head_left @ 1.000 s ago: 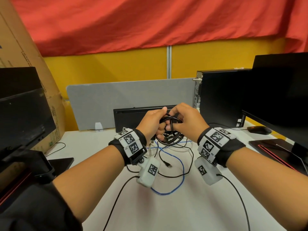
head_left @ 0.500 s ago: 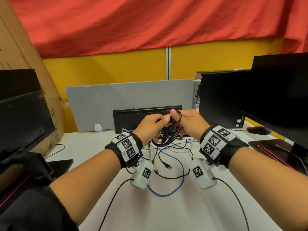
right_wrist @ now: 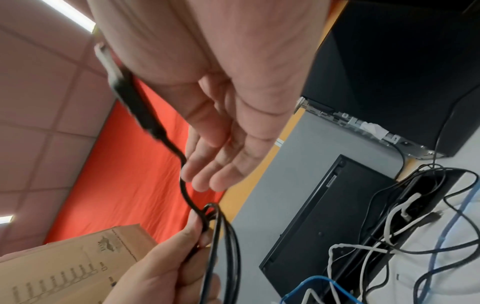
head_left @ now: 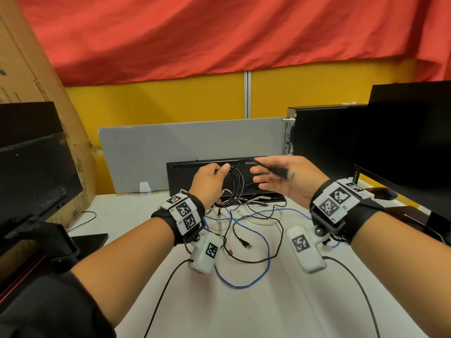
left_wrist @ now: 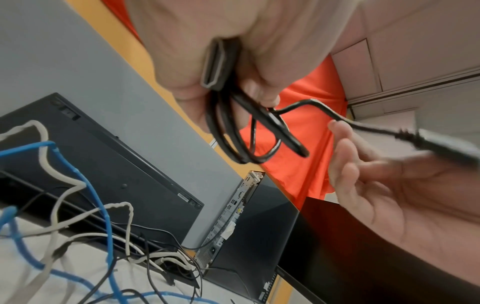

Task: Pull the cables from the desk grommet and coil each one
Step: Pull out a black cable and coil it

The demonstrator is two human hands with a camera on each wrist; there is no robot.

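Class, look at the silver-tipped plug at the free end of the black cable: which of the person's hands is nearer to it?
Right. The silver-tipped plug lies across the open right hand, touching it. The left hand is apart from it, gripping the black cable's coiled loops.

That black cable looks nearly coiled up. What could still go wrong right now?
The right hand is open, so the plug end merely lies across it and may slip off. The left hand pinches the black coil at just one spot, so the loops could spring apart. They hang over the blue cable and might snag.
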